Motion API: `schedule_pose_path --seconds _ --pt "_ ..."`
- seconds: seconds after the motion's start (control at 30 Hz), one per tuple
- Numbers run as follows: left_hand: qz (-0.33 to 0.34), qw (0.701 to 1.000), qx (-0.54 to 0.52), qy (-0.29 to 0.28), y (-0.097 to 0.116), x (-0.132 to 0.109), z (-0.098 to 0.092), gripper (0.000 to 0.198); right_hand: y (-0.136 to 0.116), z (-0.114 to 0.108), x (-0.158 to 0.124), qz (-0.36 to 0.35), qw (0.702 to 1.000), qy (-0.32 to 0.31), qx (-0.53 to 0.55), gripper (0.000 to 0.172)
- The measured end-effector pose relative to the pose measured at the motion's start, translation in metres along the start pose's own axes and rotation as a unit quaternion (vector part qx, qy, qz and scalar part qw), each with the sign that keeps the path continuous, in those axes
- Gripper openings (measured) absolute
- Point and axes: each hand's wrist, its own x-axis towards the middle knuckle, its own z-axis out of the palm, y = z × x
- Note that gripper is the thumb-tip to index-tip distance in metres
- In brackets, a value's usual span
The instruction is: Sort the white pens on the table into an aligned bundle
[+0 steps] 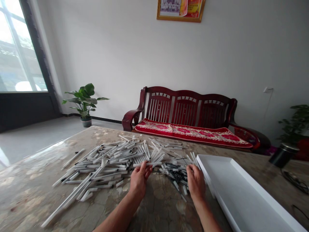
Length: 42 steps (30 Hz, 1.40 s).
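Observation:
My left hand point(140, 178) pinches a white pen barrel point(154, 164) between thumb and fingers, holding it roughly level at the front of the pile. My right hand point(196, 181) is closed beside a heap of small black and clear-white pen parts point(174, 174); whatever its fingertips grip is hidden or too small to name. A large, loose pile of white pen barrels point(113, 158), several with dark ends, spreads to the left and behind my left hand. A few more white barrels point(194, 158) stick out behind my right hand.
A shallow white tray point(251, 196) lies to the right of my right hand on the stone-patterned table point(154, 206). Past the table's far edge stands a red wooden bench point(188, 109). A black cylindrical container point(283, 155) and dark cables point(295, 182) are at the far right.

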Motion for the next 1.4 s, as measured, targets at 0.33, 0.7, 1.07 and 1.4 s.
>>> schedule_pose_path --seconds 0.33,0.7,1.07,1.4 --pt "-0.062 0.988 0.056 -0.127 -0.022 -0.018 0.0 0.013 -0.048 0.014 -0.025 -0.068 0.969 -0.229 0.061 0.047" --pt "-0.017 0.993 0.021 -0.114 -0.014 -0.014 -0.003 0.031 -0.048 0.023 -0.032 -0.129 0.974 -0.184 0.03 0.042" --pt "-0.044 0.999 0.011 -0.012 -0.004 -0.01 -0.002 0.018 -0.052 0.026 -0.033 -0.251 0.956 -0.146 0.045 0.024" --pt "0.01 0.986 0.14 -0.095 -0.009 0.001 -0.003 0.017 -0.03 0.022 -0.023 0.02 0.986 -0.091 0.139 0.038"
